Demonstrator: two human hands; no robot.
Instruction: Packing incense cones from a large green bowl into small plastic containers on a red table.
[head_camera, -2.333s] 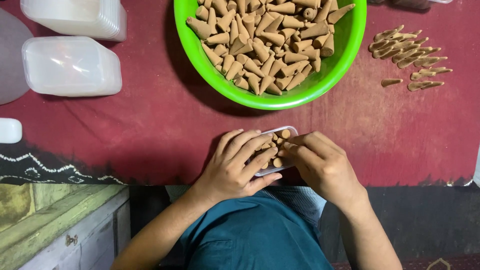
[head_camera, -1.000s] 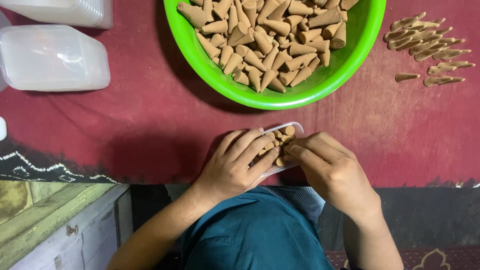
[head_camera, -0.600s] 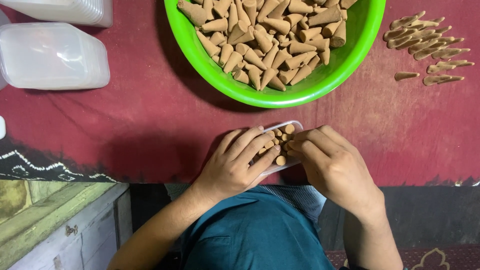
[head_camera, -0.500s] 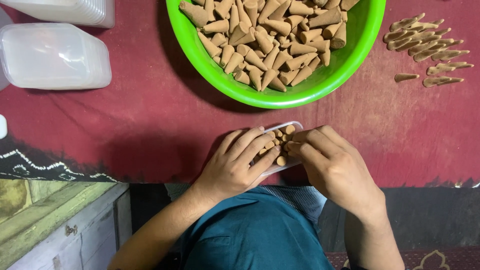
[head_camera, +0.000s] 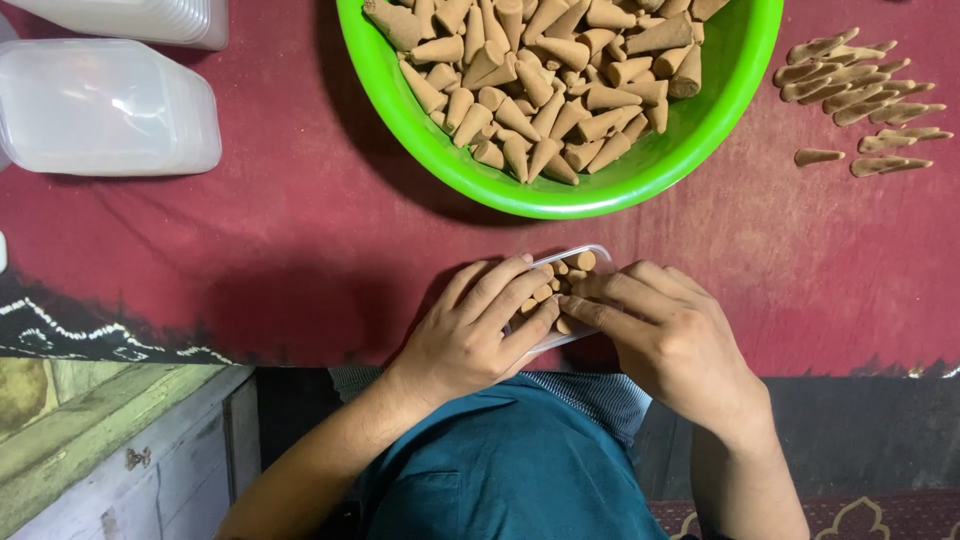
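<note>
- Nearest us, our left hand (head_camera: 468, 335) cups a small clear box (head_camera: 592, 256) from its 9 o'clock side, fingers curled over its rim.
- Our right hand (head_camera: 668, 335) lies at the box's 3 o'clock, fingers stretched flat over the cones (head_camera: 580, 262) inside; whether it pinches one we cannot tell.
- The box is see-through plastic with rounded corners, packed with tan cones standing round base up, resting on the red cloth (head_camera: 300, 250).
- At 12 o'clock, farther off, a green bowl (head_camera: 640, 175) holds a heap of such cones.
- At 2 o'clock, loose cones (head_camera: 860, 85) lie on the cloth.
- At 10 o'clock sit stacked clear boxes (head_camera: 105, 105).
</note>
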